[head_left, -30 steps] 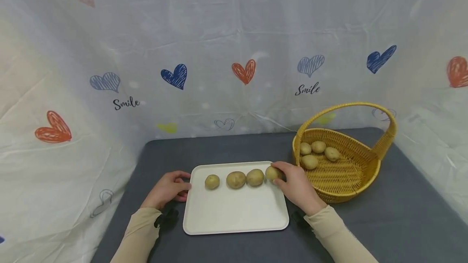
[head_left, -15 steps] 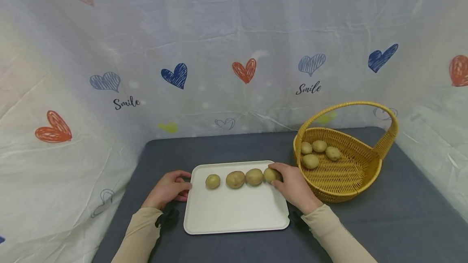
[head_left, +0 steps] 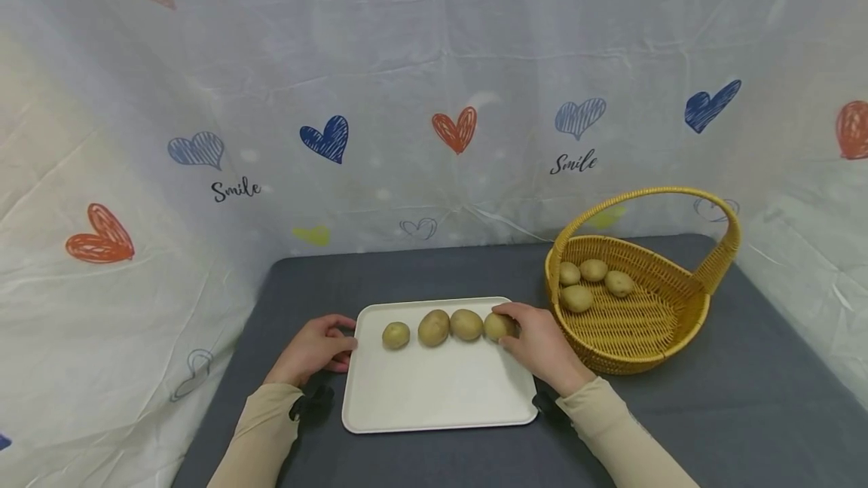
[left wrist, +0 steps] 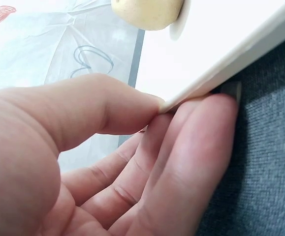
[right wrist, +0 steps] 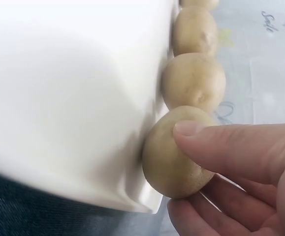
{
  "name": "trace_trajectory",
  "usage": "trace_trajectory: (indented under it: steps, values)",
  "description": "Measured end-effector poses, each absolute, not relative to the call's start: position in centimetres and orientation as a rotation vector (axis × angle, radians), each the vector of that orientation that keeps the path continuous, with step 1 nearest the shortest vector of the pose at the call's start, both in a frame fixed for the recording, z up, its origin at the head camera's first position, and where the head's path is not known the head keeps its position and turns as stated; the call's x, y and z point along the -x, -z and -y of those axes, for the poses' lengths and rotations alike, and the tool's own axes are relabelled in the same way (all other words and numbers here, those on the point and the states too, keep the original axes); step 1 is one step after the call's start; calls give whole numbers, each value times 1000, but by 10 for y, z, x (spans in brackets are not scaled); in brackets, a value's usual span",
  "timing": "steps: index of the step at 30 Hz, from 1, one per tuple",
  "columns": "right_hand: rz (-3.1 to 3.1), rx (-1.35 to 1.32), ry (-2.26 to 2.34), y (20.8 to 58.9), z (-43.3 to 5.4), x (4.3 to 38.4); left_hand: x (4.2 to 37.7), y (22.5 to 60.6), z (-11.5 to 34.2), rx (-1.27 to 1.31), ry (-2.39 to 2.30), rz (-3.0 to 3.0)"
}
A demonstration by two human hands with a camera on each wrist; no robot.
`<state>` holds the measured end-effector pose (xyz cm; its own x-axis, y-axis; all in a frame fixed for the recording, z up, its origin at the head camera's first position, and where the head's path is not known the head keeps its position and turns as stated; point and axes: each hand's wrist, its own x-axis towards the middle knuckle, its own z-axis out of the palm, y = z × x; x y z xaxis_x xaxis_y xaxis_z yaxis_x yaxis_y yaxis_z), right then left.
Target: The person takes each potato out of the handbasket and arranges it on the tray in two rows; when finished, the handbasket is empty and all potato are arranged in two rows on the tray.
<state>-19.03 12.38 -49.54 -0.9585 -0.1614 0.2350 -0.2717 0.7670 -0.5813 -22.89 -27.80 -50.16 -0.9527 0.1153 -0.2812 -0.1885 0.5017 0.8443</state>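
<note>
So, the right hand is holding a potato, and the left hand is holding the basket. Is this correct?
Not quite: the left hand grips the edge of the white tray, not the basket, as the left wrist view shows. The right hand does hold a potato.

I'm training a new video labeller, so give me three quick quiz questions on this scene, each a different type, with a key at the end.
1. Count: in the head view, how many potatoes show inside the yellow basket?
2. True or false: the left hand touches the edge of the white tray.
3. Multiple choice: what does the right hand hold?
A) The basket's handle
B) The front edge of the tray
C) The rightmost potato of the row

Key: 1. Four; 2. True; 3. C
</note>
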Motion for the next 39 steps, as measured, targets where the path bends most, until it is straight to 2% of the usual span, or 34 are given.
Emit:
trace_trajectory:
  steps: [19,39]
  values:
    - [2843,-406,-958,474,-119,197,228,500,277,74,-1415,-2470]
    - [2899,-712,-1097,467,-63,227,229,503,279,74,-1465,-2446]
